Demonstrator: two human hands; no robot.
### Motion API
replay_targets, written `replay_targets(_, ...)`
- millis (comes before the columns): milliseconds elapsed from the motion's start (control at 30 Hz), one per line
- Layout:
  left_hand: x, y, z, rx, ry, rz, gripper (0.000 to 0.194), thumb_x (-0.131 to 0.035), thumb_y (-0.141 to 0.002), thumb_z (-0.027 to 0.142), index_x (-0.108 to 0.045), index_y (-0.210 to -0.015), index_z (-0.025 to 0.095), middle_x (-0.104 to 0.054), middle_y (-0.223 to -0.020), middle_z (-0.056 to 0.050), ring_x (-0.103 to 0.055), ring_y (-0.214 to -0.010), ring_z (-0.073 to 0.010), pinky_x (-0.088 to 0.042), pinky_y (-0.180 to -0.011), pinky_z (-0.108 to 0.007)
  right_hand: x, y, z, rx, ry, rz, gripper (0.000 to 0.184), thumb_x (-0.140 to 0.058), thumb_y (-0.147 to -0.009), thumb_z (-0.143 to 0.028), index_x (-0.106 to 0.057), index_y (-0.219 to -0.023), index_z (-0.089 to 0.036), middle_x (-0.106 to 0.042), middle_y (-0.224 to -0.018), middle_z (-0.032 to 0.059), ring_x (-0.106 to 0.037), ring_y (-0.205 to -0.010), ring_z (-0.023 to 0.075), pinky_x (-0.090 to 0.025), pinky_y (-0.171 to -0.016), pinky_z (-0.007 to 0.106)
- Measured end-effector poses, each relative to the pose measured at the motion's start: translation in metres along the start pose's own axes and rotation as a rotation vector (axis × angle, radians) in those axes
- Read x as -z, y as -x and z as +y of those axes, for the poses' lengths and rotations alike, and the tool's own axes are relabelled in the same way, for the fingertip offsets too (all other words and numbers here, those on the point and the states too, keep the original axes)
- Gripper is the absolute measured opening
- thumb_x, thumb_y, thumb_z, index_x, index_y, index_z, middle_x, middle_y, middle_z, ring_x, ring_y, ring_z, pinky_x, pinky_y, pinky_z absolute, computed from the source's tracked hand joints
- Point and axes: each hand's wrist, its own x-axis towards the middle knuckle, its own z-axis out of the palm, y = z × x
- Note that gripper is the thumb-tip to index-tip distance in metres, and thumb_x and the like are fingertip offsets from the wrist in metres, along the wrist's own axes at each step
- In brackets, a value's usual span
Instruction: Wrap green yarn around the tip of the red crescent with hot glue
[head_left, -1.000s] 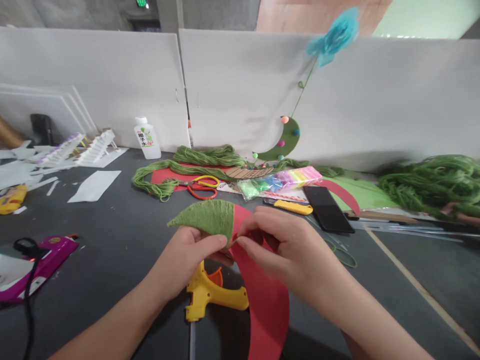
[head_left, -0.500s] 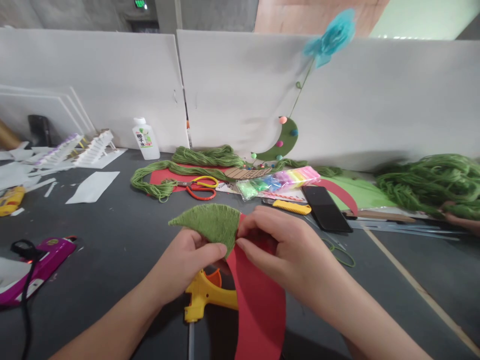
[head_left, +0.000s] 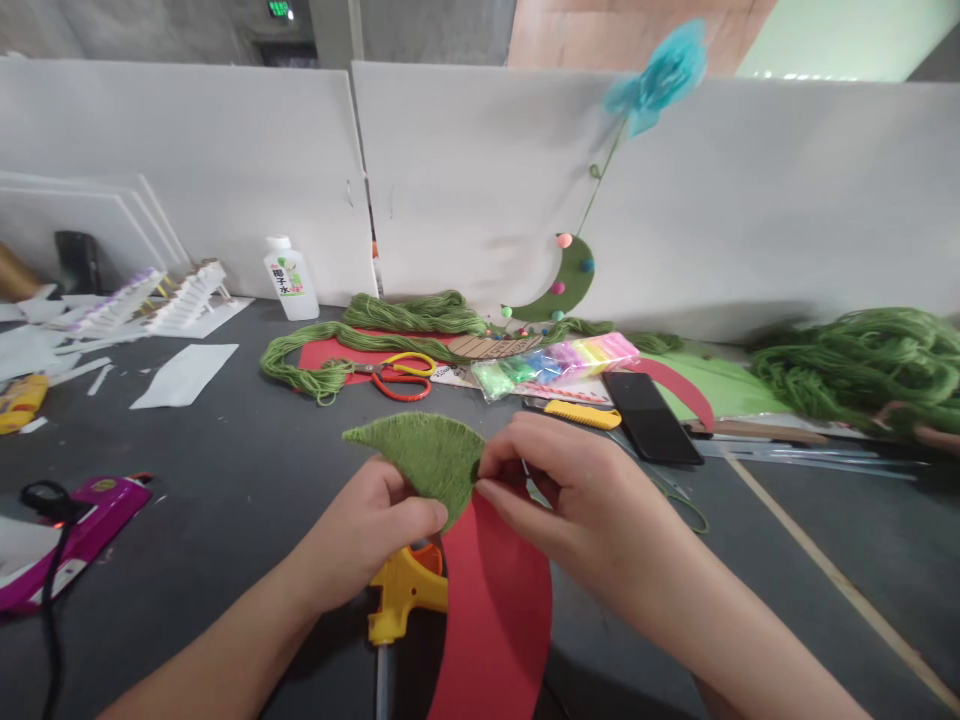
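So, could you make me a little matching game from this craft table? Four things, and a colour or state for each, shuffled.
Column one:
1. Left hand
2. Scissors
3. Phone
4. Flower

Column two:
A. Part yellow, part red-orange
B. Turquoise, highest in the picture of these four
C. Black, lying flat
D. Holding the red strip by its green-wrapped end

Right pairs: 1-D, 2-A, 3-C, 4-B.
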Motion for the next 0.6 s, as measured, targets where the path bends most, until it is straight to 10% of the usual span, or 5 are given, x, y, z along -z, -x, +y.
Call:
replay_targets(333,-0.0003,0.001,0.0014,0.049,0.059,-0.057,0.007,-0.059,-0.062,0.02,-0.061,-0.056,0.016,-0.056,-0.053,0.001,-0.047,-0.049,-0.012,-0.035,-0.05,-0.025,0.0068,0.0019,-0.0003,0.023,0.015,0.021,0.015,-0.053,-0.076,-0.006,-0.052,-0.071,-0.02,-0.052,-0.065,-0.0058,-0.042,-0.056,0.0076,-0.032,-0.053,0.02)
replay_targets(600,-0.0016,0.0035,0.0056,0.033,0.173,-0.063,0.022,-0.059,-0.058,0.017,-0.071,-0.077,0.019,-0.068,-0.069,-0.002,-0.062,-0.074,-0.0215,-0.044,-0.069,-0.03,0.0082,-0.0009,0.0001,-0.14,-0.014,0.026,0.014,-0.06,-0.075,-0.021,-0.06,-0.089,-0.022,-0.054,-0.067,-0.0033,-0.046,-0.056,0.0105,-0.034,-0.051,0.022)
